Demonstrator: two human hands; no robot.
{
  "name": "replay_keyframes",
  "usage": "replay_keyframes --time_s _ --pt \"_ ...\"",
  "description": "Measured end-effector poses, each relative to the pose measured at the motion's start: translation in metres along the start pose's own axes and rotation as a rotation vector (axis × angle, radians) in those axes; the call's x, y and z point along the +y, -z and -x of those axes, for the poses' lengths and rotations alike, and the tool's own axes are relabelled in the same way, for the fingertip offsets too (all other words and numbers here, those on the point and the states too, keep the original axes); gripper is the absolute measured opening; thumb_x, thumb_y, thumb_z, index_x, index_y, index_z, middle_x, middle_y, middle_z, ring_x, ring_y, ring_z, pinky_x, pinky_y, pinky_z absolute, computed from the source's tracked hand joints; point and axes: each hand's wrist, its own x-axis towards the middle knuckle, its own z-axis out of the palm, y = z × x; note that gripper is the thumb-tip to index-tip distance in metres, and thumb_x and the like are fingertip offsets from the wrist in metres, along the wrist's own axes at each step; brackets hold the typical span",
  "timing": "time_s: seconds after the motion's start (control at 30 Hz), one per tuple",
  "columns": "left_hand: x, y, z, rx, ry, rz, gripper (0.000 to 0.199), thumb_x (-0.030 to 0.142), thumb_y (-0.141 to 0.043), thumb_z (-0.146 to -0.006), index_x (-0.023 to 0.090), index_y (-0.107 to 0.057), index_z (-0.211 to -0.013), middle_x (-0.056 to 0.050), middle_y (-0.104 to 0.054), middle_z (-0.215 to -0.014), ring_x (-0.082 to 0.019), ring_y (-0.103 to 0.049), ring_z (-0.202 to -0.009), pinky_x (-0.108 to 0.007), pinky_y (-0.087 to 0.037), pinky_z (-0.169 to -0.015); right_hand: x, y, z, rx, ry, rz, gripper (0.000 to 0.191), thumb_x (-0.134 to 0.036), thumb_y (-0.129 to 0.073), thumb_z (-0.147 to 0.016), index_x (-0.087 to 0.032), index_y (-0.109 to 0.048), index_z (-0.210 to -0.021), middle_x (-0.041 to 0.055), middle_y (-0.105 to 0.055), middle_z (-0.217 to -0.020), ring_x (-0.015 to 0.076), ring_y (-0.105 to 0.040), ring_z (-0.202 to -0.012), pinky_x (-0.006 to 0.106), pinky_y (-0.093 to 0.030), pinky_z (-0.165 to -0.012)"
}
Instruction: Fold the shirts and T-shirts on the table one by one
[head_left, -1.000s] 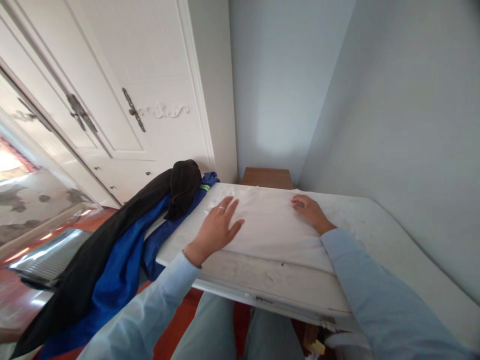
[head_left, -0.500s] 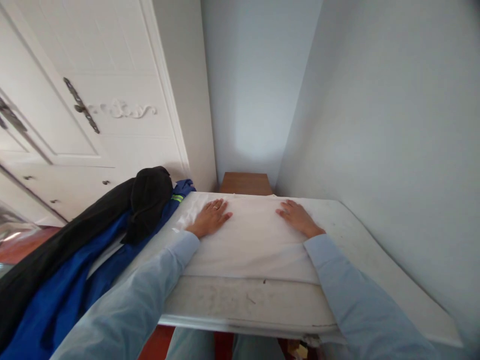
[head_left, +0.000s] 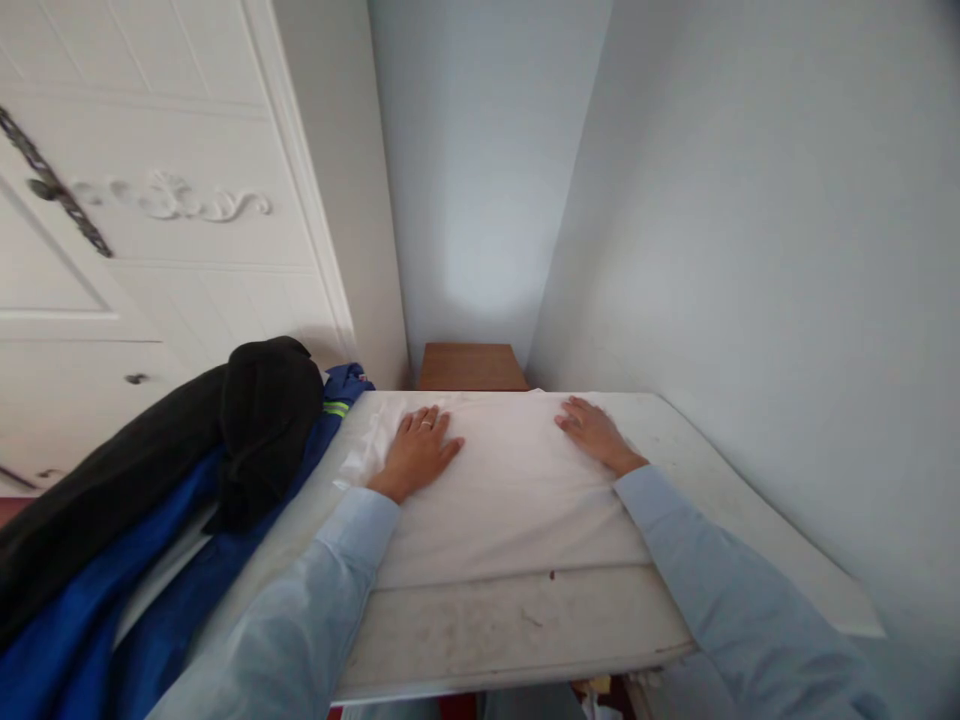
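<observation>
White cloth [head_left: 510, 510] flat on the table [head_left: 480, 635], reaching its far edge, under the left hand [head_left: 421, 455], palm down, fingers spread, and the right hand [head_left: 596, 437], fingers loosely extended, neither gripping anything

smudged white table [head_left: 480, 630], white cloth [head_left: 510, 500] spread flat across its middle

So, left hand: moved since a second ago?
Yes. Judged against the table, the left hand has shifted farther from the near edge, now resting on the white cloth.
</observation>
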Motion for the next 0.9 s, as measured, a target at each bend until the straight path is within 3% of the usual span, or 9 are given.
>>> replay_keyframes --time_s 0.3,0.67,0.9 --pt "0.002 0.007 0.001 -0.042 -0.003 0.009 0.063 0.051 -0.034 -0.101 0.01 -0.043 -0.147 -0.02 -0.039 -0.156 -0.034 -0.034 -0.145 -0.048 -0.024 -0.118 0.002 0.0 0.001 0.013 -0.016 0.012 0.051 -0.042 -0.039 -0.1 -0.012 -0.057 -0.137 0.017 -0.047 -0.151 0.028 -0.042 -0.141 0.044 -0.031 -0.117" --pt "0.001 0.014 0.004 0.007 -0.001 0.121 0.063 0.05 -0.033 -0.102 0.009 -0.039 -0.149 -0.023 -0.036 -0.156 -0.033 -0.027 -0.149 -0.051 -0.024 -0.119 -0.006 0.009 0.009 -0.017 -0.037 0.073 0.053 -0.042 -0.031 -0.103 -0.013 -0.05 -0.142 0.016 -0.042 -0.155 0.0253 -0.036 -0.144 0.043 -0.027 -0.118" --pt "-0.007 0.028 0.006 0.046 -0.033 0.13 0.062 0.051 -0.03 -0.102 0.009 -0.043 -0.146 -0.022 -0.037 -0.157 -0.032 -0.024 -0.15 -0.054 -0.025 -0.118 0.018 0.028 0.038 -0.09 -0.094 0.125 0.054 -0.042 -0.031 -0.103 -0.011 -0.049 -0.144 0.0167 -0.045 -0.153 0.0242 -0.035 -0.146 0.041 -0.033 -0.115"
